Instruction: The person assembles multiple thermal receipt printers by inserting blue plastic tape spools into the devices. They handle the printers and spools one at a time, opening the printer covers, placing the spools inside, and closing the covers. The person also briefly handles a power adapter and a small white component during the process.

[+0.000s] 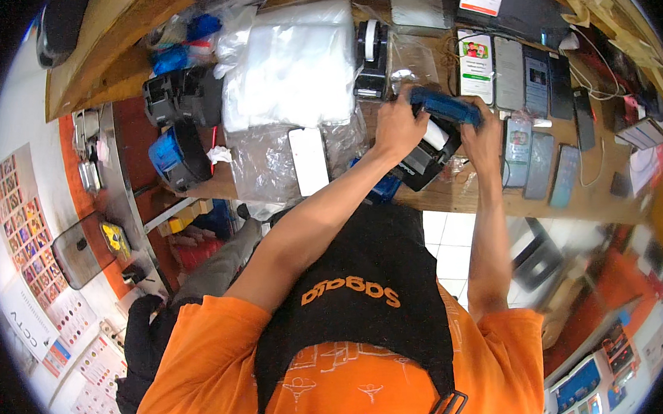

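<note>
At the table's front edge, right of the middle, a black label printer (419, 167) sits tilted, with a white paper roll (435, 135) inside it. Its dark blue see-through cover (447, 106) is raised over the roll. My left hand (401, 130) is closed on the cover's left end, its fingertips partly hidden. My right hand (482, 141) grips the right end, fingers bent over the edge. Just left of my left forearm lies a white phone (310, 161) on clear plastic.
A thick stack of clear plastic bags (292, 65) lies behind the phone. Black tape dispensers stand to its left, and a black holder with a white roll (371, 41) to its right. Several phones (509, 75) line the table's right side, with loose white cables (597, 77).
</note>
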Demonstrator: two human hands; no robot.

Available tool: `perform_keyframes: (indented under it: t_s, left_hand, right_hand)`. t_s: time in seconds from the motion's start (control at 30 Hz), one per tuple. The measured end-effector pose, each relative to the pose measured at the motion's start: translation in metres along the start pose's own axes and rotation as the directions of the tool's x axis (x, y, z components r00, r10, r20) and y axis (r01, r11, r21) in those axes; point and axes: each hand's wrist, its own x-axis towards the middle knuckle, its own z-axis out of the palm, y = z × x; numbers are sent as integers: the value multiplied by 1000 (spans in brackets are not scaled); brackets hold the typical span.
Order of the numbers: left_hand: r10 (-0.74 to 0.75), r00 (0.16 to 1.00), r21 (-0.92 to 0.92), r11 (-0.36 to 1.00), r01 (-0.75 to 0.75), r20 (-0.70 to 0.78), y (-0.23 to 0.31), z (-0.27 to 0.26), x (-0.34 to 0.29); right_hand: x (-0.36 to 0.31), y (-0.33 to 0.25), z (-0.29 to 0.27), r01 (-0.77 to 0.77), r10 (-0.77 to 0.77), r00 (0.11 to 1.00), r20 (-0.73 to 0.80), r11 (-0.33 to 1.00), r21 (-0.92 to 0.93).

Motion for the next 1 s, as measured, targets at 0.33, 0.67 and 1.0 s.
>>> perform_keyframes:
  t_s: [0.33,0.67,1.0]
  left_hand:
    - [62,994,-247,968,-39,85,-16,-40,-26]
    - [38,973,-18,999,-35,228,-26,-94,-49]
    - [-151,896,270,962,36,418,-73,-106,-93]
  right_hand:
    - [64,24,41,-75,75,997,-2,997,-30]
    - [45,-10,28,-36,28,999,-32,962,-270]
    - [-89,-40,-20,-218,280,882,379,955,-199]
